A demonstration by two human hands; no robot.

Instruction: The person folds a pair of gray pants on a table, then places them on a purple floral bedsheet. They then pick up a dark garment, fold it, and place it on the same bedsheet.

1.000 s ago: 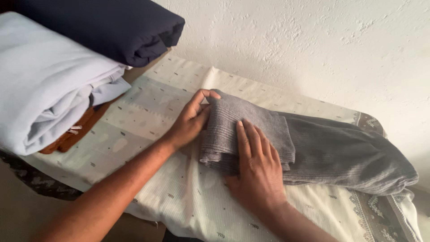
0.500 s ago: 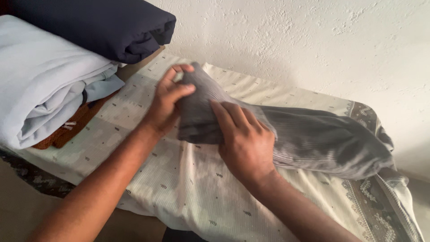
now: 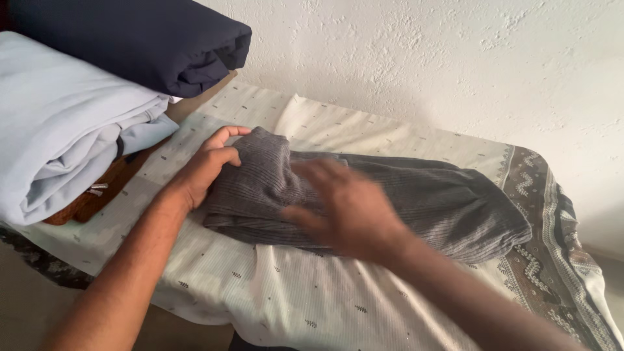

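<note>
A grey ribbed garment (image 3: 416, 195) lies folded lengthwise on a cream patterned cloth (image 3: 292, 299) that covers the table. My left hand (image 3: 205, 166) grips the garment's left folded end, thumb on top and fingers curled around the edge. My right hand (image 3: 344, 208) hovers flat just above the middle of the garment, blurred by motion, fingers spread, holding nothing.
At the left a stack of folded fabric stands: a dark navy piece (image 3: 143, 45) on top, a pale blue piece (image 3: 58, 136) below, a brown item (image 3: 97, 195) under that. A white rough wall (image 3: 455, 65) runs behind. The cloth's dark patterned border (image 3: 552, 247) hangs at the right.
The left end of the garment was lifted and folded over, then laid back down flat. My right hand let go and moved right across the garment.
</note>
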